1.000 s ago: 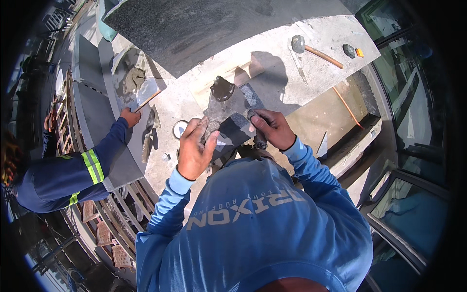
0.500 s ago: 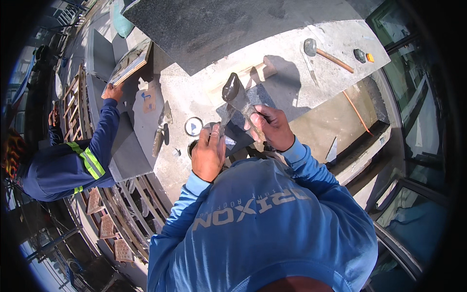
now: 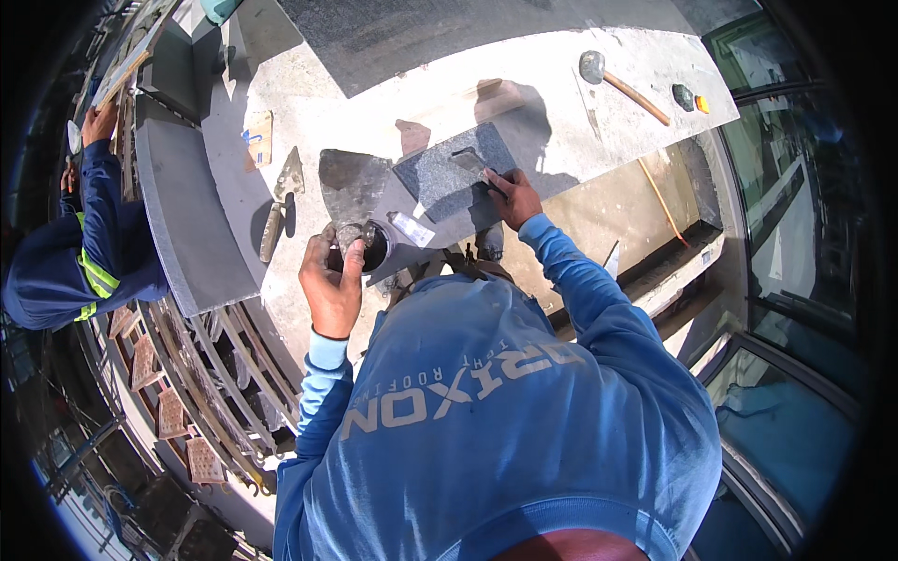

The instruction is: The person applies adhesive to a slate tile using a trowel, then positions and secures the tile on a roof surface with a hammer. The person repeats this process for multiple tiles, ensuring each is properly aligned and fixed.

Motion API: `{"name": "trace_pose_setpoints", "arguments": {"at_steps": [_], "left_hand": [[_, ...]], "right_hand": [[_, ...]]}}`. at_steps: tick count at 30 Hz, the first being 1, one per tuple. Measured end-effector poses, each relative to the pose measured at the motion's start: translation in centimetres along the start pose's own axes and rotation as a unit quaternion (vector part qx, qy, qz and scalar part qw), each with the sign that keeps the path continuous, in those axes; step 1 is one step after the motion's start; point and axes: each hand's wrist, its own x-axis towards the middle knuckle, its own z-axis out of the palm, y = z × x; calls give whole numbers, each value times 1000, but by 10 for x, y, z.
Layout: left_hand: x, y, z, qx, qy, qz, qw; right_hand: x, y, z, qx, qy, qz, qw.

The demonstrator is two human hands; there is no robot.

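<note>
My left hand (image 3: 329,285) pinches the narrow end of a wide-bladed scraper (image 3: 354,182), its dark, smeared blade spread away from me. Beside those fingers stands an open can (image 3: 382,248) with dark contents, partly hidden by the hand. Next to the can is a small white tube (image 3: 412,228). My right hand (image 3: 516,198) is closed on a small putty knife (image 3: 468,160), whose blade hangs over a speckled dark grey stone tile (image 3: 440,182). Whether the blade touches the tile, I cannot tell.
A pointing trowel (image 3: 281,206) lies to the left, near a marked tan card (image 3: 258,140). Far right are a mallet (image 3: 617,84) and a small orange-and-black item (image 3: 700,104). Large grey slabs (image 3: 402,42) lie behind. A co-worker (image 3: 79,252) handles a panel at left.
My hands have moved apart, the left toward the can with the wide scraper, the right over the tile. Dark paste seen on a blade is gone from there. The co-worker appears farther left.
</note>
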Motion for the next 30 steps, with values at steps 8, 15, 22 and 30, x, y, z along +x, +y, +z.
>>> {"name": "trace_pose_setpoints", "arguments": {"at_steps": [8,15,22,30], "left_hand": [[-8,-18,22,-24,-1,-18,1000],[0,2,45,-172,-10,-96,980],[8,2,52,-123,-11,0,992],[9,40,58,-87,-20,107,990]], "right_hand": [[-50,6,17,-27,-115,58,991],[-29,-11,-47,-12,-143,55,988],[-5,-128,-169,460,-97,164,867],[-12,-152,-156,520,-80,148,838]]}}
